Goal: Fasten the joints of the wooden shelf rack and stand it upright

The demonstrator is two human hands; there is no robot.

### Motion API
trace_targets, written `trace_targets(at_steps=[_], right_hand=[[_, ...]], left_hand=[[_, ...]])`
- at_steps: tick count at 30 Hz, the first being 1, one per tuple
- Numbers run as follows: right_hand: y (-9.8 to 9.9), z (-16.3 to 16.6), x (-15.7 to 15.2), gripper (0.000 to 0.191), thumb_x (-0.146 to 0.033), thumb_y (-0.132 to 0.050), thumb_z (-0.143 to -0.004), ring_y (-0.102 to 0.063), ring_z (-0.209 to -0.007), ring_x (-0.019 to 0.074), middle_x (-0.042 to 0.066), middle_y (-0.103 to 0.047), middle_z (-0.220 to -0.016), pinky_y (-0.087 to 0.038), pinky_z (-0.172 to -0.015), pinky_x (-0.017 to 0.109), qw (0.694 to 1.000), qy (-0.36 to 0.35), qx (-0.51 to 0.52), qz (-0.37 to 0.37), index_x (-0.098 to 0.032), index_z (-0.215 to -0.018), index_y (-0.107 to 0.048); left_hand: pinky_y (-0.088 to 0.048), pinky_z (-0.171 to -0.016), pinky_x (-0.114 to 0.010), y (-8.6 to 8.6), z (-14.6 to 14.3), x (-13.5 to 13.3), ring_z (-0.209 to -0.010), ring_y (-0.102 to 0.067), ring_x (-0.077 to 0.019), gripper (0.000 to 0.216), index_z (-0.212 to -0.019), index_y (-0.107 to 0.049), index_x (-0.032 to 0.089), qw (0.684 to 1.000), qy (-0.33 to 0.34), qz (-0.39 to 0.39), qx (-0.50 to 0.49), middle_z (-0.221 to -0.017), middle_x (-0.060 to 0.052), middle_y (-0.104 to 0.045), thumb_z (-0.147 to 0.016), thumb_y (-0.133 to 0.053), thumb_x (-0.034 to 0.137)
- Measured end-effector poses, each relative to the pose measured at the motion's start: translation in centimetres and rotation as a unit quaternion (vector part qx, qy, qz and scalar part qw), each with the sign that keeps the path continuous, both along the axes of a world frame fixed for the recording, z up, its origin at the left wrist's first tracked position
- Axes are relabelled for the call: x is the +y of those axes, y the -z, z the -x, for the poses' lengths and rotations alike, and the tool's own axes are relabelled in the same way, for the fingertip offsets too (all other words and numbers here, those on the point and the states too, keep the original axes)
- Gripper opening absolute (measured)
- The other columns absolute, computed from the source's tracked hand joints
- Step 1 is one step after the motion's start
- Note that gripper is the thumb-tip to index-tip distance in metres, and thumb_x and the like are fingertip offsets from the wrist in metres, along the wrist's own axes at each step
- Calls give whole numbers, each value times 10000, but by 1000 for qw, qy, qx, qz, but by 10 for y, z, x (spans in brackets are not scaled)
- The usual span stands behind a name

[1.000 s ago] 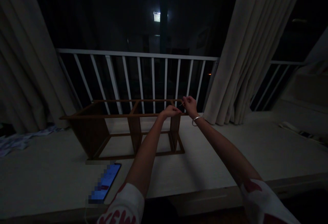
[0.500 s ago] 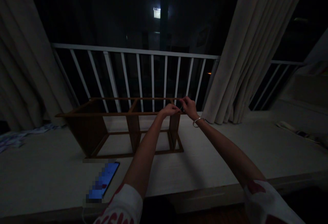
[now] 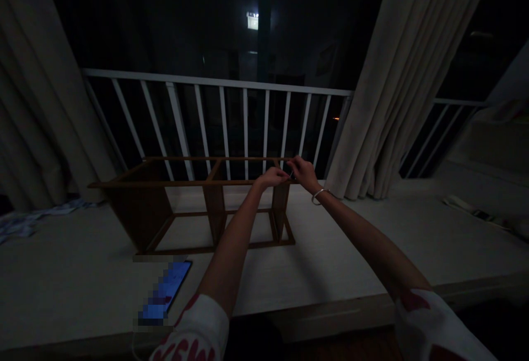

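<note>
A brown wooden shelf frame (image 3: 190, 184) with open compartments stands on a pale ledge (image 3: 351, 251) in front of a white railing. My left hand (image 3: 271, 177) is closed on the frame's top rail near its right end. Right beside it, my right hand (image 3: 303, 172), with a silver bangle at the wrist, pinches a small thin thing I cannot make out, held against the same corner. The two hands almost touch. The room is dim.
A lit phone (image 3: 165, 295) lies on the ledge near its front edge, left of my left arm. Pale curtains (image 3: 397, 85) hang at both sides. Crumpled papers (image 3: 25, 220) lie far left; a flat object (image 3: 471, 209) lies far right.
My right hand has dropped a little and closed in on my left hand at the frame's corner. The view has shifted slightly; the frame has stayed put.
</note>
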State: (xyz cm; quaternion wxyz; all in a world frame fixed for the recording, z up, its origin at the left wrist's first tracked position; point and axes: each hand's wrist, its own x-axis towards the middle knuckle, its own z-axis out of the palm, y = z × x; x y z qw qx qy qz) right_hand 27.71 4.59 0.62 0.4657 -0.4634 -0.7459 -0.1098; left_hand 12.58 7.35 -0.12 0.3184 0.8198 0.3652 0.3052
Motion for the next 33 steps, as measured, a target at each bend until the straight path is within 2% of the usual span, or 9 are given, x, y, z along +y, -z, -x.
trace_targets(at_steps=[9, 19, 25, 31, 33], right_hand=[[-1, 1, 1, 230, -374, -359, -841, -508, -552, 126, 24, -575, -659, -289, -522, 224, 1000, 3, -27, -12, -187, -800, -486], [-3, 1, 5, 227, -367, -368, -838, -512, -554, 130, 30, -579, -664, -290, -523, 224, 999, 7, -37, 1, -183, -813, -498], [-7, 4, 3, 198, -329, -358, -850, -532, -621, 143, 40, -588, -705, -297, -556, 224, 996, 26, -89, 0, -182, -838, -491], [-14, 10, -7, 165, -306, -403, -830, -529, -743, 170, 79, -592, -793, -300, -619, 235, 972, 29, -231, -3, -172, -836, -499], [-12, 10, -8, 164, -299, -395, -834, -527, -739, 163, 76, -592, -801, -301, -621, 230, 974, 31, -226, -3, -170, -844, -497]], left_hand=[[-415, -670, -206, 3, -1, 5, -679, -520, -100, 298, -921, -635, 66, 1000, 1, 14, -1, -786, -51, -628, -665, -516, 162], [-414, -653, -204, 4, -1, 6, -688, -518, -108, 269, -874, -647, 62, 1000, -5, -1, -1, -782, -60, -628, -664, -530, 183], [-416, -648, -215, 2, 0, 4, -665, -508, -107, 276, -871, -645, 64, 1000, -9, 4, 3, -735, -40, -615, -654, -519, 180], [-418, -691, -218, 2, 1, 2, -695, -512, -109, 251, -815, -650, 73, 1000, 3, -22, 1, -722, -19, -604, -620, -502, 130], [-418, -701, -216, 2, 1, 3, -714, -517, -113, 251, -815, -648, 72, 1000, 13, -23, -10, -737, -25, -607, -619, -503, 129]])
